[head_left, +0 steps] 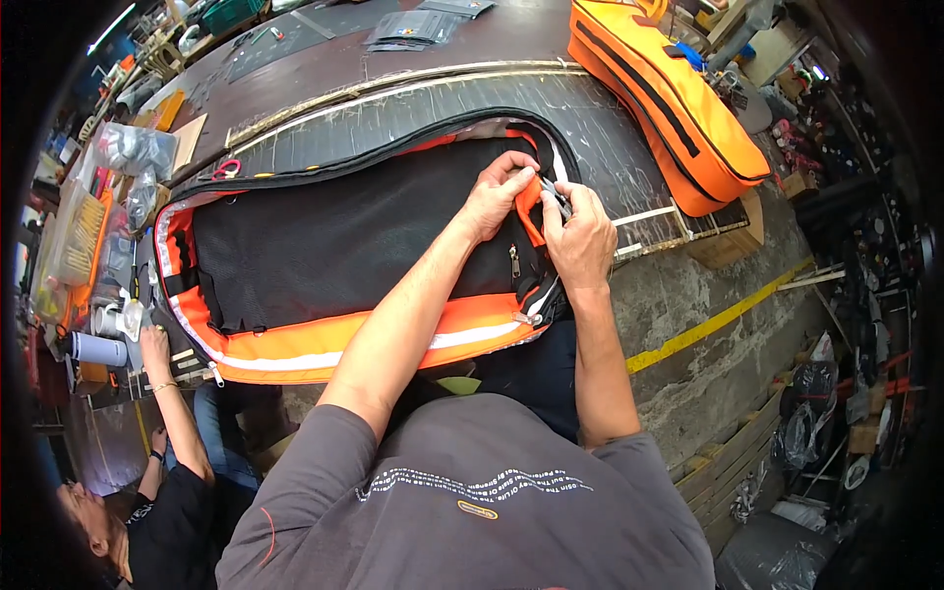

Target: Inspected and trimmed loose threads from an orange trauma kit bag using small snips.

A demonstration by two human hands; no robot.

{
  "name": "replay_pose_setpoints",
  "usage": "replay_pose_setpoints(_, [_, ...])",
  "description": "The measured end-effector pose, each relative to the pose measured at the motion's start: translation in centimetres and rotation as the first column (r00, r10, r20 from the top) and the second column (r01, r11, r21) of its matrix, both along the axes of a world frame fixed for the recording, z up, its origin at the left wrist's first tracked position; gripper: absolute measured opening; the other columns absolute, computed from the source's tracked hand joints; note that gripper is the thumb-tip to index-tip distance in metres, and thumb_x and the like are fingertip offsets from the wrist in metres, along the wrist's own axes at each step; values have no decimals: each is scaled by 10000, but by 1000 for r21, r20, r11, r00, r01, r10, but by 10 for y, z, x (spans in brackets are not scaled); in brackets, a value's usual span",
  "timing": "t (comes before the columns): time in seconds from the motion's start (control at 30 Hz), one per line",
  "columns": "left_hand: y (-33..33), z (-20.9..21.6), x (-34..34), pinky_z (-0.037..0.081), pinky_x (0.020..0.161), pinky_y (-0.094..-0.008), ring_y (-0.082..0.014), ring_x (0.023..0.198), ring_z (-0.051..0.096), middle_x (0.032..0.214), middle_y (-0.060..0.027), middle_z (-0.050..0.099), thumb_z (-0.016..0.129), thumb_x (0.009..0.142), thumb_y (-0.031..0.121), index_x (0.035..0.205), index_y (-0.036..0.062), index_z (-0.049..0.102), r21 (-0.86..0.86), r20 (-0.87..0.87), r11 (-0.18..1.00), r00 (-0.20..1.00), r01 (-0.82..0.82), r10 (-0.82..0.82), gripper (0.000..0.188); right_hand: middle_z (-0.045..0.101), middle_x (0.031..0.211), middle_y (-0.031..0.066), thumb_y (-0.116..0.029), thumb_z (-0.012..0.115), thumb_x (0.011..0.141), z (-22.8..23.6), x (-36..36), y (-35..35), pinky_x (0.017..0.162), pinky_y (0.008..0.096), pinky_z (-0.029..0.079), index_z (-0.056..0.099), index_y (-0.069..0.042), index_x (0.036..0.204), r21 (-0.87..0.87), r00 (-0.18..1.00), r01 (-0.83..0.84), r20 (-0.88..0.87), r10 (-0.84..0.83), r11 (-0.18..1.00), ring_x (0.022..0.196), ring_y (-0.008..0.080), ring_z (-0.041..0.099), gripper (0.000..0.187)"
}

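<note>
A large open bag [344, 226], black inside with orange walls and white piping, lies spread on the table in front of me. At its right end, my left hand [497, 197] is closed, pinching a loose orange fabric strip [531, 208]. My right hand [582, 236] is closed around a small grey metal tool [557, 200], held right beside the strip. Fingers cover most of that tool, so its kind is not clear. Below the hands, a zipper pull [514, 260] hangs on the black lining.
An orange bag [678, 108] with black zippers stands beyond my right hand. Pink-handled scissors [227, 169] lie behind the open bag. At the left are plastic bins [84, 236], a white cylinder [98, 348] and a co-worker's hand [154, 349]. Flat dark packets [413, 29] lie at the back.
</note>
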State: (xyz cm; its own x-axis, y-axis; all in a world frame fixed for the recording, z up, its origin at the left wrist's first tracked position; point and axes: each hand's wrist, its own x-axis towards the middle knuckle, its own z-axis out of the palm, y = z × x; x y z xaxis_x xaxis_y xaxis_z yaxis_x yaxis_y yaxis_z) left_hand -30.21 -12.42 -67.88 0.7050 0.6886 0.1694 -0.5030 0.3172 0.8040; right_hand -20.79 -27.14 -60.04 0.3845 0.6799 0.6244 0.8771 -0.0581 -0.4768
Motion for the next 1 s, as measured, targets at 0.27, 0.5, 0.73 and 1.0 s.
replay_pose_setpoints(0.27, [-5,-3,10,529,887,-237,-63,949,647,1046,35,706,702,1115,277,1193,91,695,11,1,993,993,-115,115,202,776,977,137,-268,807,972,-1,-2,6,735,475,581,753,-79,1060,-17,998,58,37,-57,998,866,382,763,215])
replay_pose_setpoints(0.5, [-8,1,7,521,861,-226,-43,933,635,1013,57,702,708,1113,297,1174,100,713,-64,1,995,997,-72,72,206,772,970,132,-260,802,973,-4,0,12,737,473,580,748,-76,1057,50,995,8,95,-13,999,853,377,759,210])
replay_pose_setpoints(0.73, [-9,3,7,532,867,-223,-42,937,644,1042,57,717,723,1104,287,1183,101,728,-75,26,994,996,-81,83,202,774,988,121,-241,801,967,-7,0,12,758,461,585,748,-76,1057,46,991,22,132,-28,999,871,370,757,196])
replay_pose_setpoints(1.0, [-8,0,6,539,883,-230,-44,959,655,1069,59,733,749,1085,289,1169,102,748,-100,-7,995,1000,-28,27,205,781,995,100,-236,810,947,-16,-1,15,778,447,576,755,-84,1050,46,972,75,218,-83,996,867,342,759,191])
